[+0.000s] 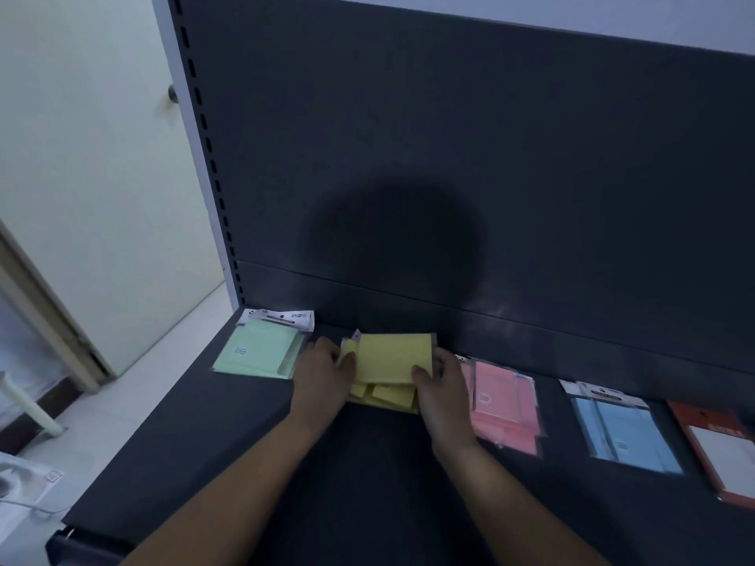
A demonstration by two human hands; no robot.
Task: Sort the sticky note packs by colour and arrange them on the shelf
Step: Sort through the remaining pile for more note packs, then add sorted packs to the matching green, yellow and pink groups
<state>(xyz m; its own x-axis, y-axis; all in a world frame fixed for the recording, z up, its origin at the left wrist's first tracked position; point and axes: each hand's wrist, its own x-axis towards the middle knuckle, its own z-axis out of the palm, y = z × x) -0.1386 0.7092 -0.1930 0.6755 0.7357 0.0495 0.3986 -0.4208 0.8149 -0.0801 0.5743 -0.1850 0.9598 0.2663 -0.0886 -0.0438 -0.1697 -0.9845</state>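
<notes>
A loose pile of flat, square yellow sticky note packs [390, 361] in glossy clear sleeves lay on the matte dark grey metal shelf [196, 443], close to its upright back panel [449, 157]. The left hand [322, 371] held the topmost pack's left edge with the thumb pressed on its face. The right hand [443, 396] held the right edge the same way, so both grips were closed on that pack. Under it, other yellow packs lay askew. Just left of the left hand sat the pale green sticky note packs [261, 349], stacked, with a white printed header card at the far end. Just right of the right hand lay the pink sticky note packs [504, 402]. Beyond them, set apart, were the light blue sticky note packs [625, 435] and an orange-bordered white pack [723, 451] at the frame's edge.
</notes>
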